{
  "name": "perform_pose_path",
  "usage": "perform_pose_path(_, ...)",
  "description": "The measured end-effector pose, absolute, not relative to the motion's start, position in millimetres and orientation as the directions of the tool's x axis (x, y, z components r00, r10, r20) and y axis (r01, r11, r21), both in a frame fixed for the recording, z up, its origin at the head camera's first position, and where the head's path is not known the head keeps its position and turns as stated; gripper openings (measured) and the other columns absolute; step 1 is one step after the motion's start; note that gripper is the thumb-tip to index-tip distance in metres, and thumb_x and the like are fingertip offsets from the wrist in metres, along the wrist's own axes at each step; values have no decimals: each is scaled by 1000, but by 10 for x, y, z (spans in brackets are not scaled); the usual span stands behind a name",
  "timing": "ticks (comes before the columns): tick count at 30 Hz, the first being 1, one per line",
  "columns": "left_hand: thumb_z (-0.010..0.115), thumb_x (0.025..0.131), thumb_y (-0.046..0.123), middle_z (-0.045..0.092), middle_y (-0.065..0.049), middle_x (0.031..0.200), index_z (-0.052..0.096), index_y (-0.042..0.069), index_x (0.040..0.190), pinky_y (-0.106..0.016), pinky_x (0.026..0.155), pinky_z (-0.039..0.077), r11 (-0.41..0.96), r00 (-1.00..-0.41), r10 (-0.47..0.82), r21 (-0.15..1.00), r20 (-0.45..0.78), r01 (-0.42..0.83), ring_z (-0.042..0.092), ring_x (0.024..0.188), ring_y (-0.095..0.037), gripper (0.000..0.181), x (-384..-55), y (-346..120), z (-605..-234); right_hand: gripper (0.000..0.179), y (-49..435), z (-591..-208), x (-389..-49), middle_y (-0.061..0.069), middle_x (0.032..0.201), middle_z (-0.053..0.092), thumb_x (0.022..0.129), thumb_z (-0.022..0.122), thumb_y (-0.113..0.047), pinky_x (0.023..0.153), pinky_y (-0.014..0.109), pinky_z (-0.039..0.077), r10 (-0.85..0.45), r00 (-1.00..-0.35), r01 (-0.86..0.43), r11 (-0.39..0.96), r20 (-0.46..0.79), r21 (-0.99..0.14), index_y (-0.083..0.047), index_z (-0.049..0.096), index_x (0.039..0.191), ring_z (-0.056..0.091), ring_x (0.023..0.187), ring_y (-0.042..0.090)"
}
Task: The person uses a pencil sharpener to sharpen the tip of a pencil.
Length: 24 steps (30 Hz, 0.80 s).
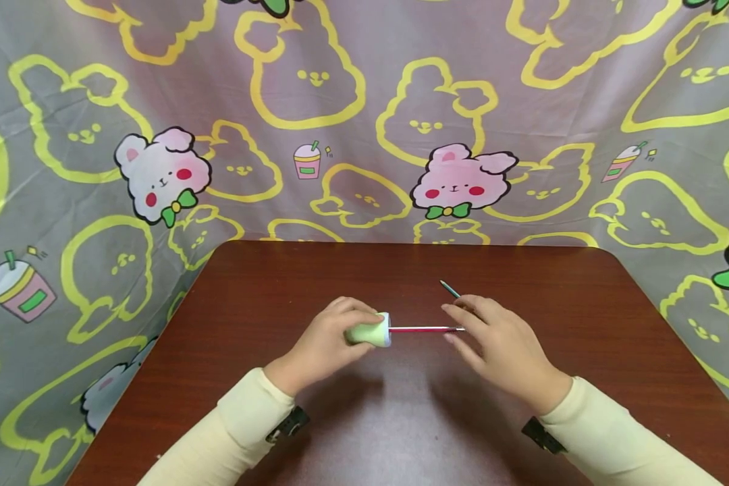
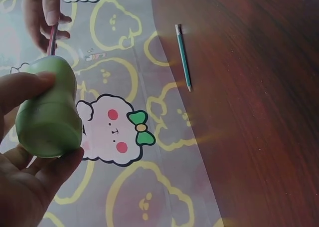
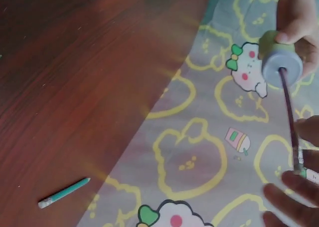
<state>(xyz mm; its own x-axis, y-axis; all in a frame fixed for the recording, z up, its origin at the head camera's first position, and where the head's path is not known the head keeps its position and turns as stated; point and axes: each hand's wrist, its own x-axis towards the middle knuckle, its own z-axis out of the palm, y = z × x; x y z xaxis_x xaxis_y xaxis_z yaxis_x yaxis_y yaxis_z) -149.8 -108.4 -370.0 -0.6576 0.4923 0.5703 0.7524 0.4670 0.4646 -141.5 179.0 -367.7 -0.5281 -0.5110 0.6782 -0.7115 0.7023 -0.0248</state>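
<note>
My left hand [image 1: 325, 341] grips a green pencil sharpener [image 2: 50, 107] with a pale end face, thumb on one side and fingers round the other. A dark red pencil [image 1: 422, 329] sticks out of the hole in that face, pointing right, its tip hidden inside. My right hand [image 1: 504, 344] is at the pencil's far end, thumb and fingers spread around the metal-banded end, which shows between them. Both the sharpener and the red pencil are held above the table. A teal pencil [image 3: 65, 192] with a pale eraser lies on the table beyond my right hand.
The brown wooden table [image 1: 279, 277] has rounded far corners. A grey curtain [image 1: 376, 81] with yellow outlines and rabbit faces hangs behind it and at both sides. Dark wrist straps [image 1: 543, 435] show by the cream sleeves [image 1: 619, 432].
</note>
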Motion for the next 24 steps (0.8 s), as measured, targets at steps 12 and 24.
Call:
perform_pose_path(12, 81, 71, 3, 67, -5, 103, 72, 5, 110, -26, 73, 51, 394, -797, 511, 736, 322, 550, 60, 90, -15, 40, -1497, -1168, -3594, 27, 1752, -3662, -1456, 6, 80, 65, 101, 49, -14, 56, 37, 47, -612, -18, -732, 547, 791, 406, 0, 70, 94, 58, 65, 23)
perform_pose_path(24, 82, 70, 0, 67, -4, 104, 74, 4, 107, -25, 77, 51, 443, -693, 560, 542, 454, 714, 60, 98, -19, 38, -1500, -1147, -3657, 23, 1702, -3715, -1371, -6, 70, 62, 97, 57, -20, 52, 24, 46, -546, -450, -815, 575, 707, -74, -7, 71, 84, 53, 58, 7)
